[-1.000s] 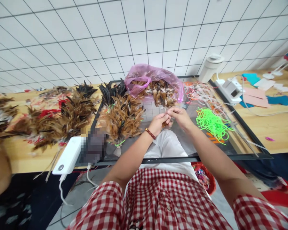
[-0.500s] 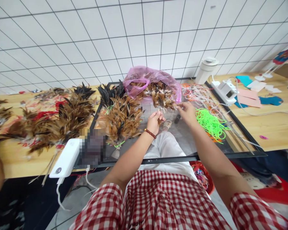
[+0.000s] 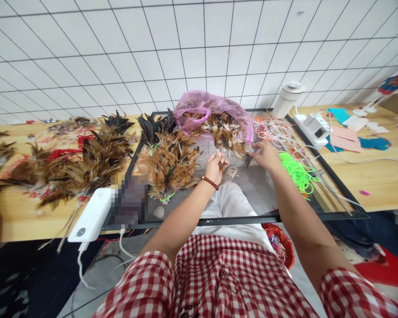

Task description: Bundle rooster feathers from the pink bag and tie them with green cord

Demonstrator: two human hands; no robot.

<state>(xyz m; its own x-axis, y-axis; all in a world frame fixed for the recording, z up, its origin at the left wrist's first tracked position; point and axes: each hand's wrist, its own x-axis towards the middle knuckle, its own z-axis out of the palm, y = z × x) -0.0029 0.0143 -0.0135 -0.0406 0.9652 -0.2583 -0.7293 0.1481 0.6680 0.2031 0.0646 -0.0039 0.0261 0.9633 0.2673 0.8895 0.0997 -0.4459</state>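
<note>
Brown feathers [image 3: 221,167] sit pinched in your left hand [image 3: 215,165] to stay bunched, while your right hand [image 3: 266,154] picks at the bag [image 3: 199,104] pile, fingers curled.

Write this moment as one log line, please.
left hand: shut on feathers | right hand: at pink bag feather pile | green cords beside right

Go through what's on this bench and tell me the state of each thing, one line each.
Left hand: closed on a few brown feathers.
Right hand: reaching at loose feathers by the bag.
Pink plastic bag: open, feathers spilling out.
Green cords: loose tangle.
White bottle: upright, lid on.
</note>
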